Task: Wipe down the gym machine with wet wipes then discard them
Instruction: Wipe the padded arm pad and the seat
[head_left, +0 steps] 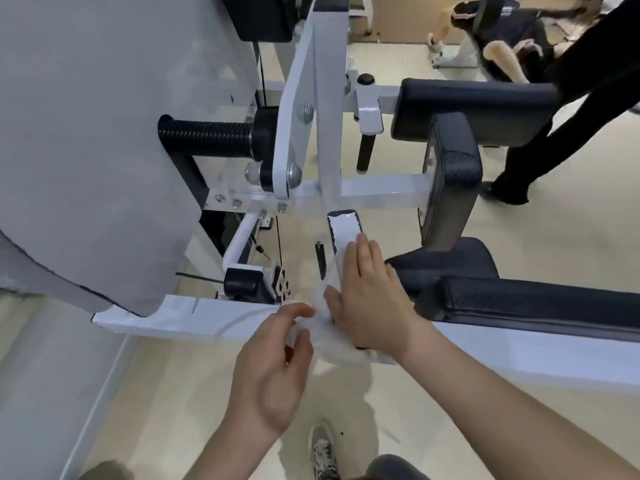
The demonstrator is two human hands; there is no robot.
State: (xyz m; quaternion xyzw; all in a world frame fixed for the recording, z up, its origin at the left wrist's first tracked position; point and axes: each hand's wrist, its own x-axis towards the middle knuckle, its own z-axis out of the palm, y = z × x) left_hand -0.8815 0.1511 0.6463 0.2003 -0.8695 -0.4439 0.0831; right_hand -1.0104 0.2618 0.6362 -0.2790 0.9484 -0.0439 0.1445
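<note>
A white gym machine (377, 192) with black pads fills the middle of the head view. A white wet wipe (329, 337) lies over the lower end of its slanted white bar (343, 226), above the white base beam (194, 320). My right hand (370, 292) lies flat on the wipe with straight fingers, pressing it against the bar. My left hand (273, 368) pinches a loose corner of the same wipe between thumb and fingertips at the bar's foot.
A grey shroud (90, 140) covers the left side. A black ribbed handle (207, 136) sticks out beside it. Black seat pads (519, 303) lie to the right. Another person's dark-trousered leg (540, 147) stands at the right, and a dog (502, 39) lies behind. My shoe (323, 452) is on the beige floor.
</note>
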